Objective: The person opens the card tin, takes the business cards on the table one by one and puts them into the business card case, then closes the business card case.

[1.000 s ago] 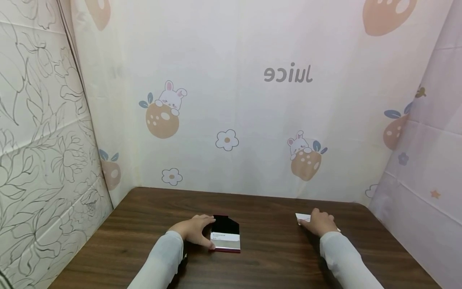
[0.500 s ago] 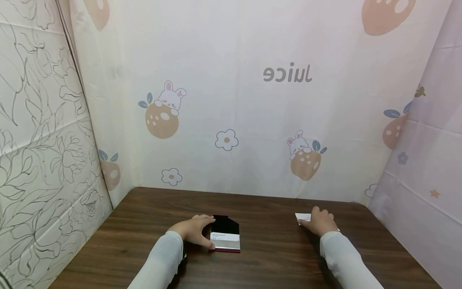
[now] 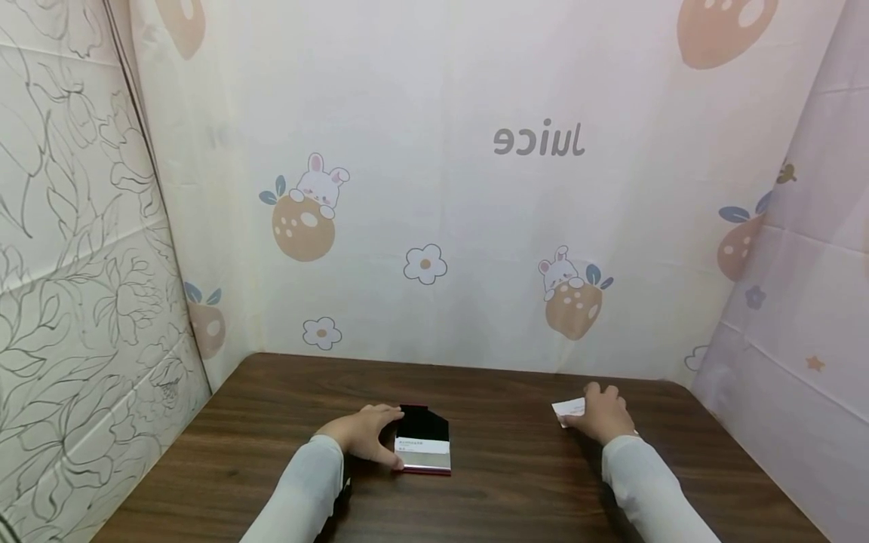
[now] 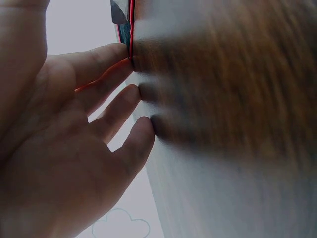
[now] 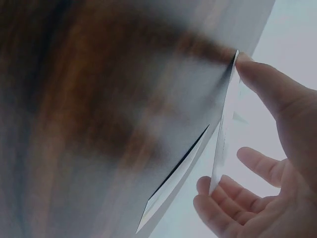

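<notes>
A business card case (image 3: pixel 424 424) lies on the table, with a black open flap, a silver panel and a white printed card (image 3: pixel 422 444) in it. My left hand (image 3: pixel 360 434) spans its left edge, thumb at the near corner and index finger at the far one. In the left wrist view a fingertip meets the red edge, while other fingertips (image 4: pixel 145 126) rest on the wood. At the right, my right hand (image 3: pixel 604 416) pinches a white card (image 5: pixel 227 109) between thumb and fingers, tilted up off the table. Beside it a second white card (image 5: pixel 173 181) shows below.
The brown wooden table (image 3: pixel 502 483) reaches back to a printed curtain (image 3: pixel 434 188). More patterned curtains (image 3: pixel 75 226) close in the left and right sides. A stretch of bare wood separates the hands.
The white card under my right hand has turned and lifted slightly, its left end tilting toward me. My left hand and the card case stay as they were.
</notes>
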`<state>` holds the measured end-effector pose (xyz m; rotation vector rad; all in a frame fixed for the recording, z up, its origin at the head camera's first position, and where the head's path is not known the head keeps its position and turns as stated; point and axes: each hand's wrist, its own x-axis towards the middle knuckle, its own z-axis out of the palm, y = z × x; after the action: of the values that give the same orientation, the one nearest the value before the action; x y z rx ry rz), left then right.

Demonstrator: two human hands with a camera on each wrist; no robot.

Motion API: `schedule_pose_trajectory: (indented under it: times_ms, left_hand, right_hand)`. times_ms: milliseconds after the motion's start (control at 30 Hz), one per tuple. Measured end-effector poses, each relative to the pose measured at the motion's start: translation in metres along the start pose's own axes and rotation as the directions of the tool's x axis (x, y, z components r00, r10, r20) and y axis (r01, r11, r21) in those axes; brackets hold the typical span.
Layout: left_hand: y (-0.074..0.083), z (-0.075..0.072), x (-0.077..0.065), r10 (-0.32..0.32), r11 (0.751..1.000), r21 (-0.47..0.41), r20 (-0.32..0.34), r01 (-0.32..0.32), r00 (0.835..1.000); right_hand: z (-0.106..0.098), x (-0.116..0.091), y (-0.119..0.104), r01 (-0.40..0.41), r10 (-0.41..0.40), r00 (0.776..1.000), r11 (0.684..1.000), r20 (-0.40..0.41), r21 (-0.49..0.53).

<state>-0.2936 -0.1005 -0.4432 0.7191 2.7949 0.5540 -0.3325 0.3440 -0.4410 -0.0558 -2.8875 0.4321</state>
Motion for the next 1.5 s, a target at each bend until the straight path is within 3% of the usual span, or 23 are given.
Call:
schedule_pose_trajectory:
  times_ms: [567,733,1067,1500]
  left_hand:
    - [0.001,0.000,-0.001,-0.003,1.000,-0.002,0.000,0.003,1.000]
    - [0.001,-0.001,0.000,0.006,1.000,-0.012,-0.003,-0.006,1.000]
    - [0.001,0.000,0.000,0.000,1.000,-0.002,0.000,0.000,1.000]
    - [0.002,-0.001,0.000,0.014,1.000,-0.007,0.002,-0.014,1.000]
  right_hand:
    - [0.001,0.003,0.014,0.019,-0.018,1.000,0.995,-0.009,0.101]
    - [-0.002,0.002,0.018,0.067,-0.064,0.997,0.992,-0.029,0.104]
    - [-0.006,-0.004,0.019,0.096,-0.098,0.995,0.993,0.022,0.070]
    - [-0.002,-0.009,0.028,0.207,-0.197,0.977,0.965,-0.079,0.159]
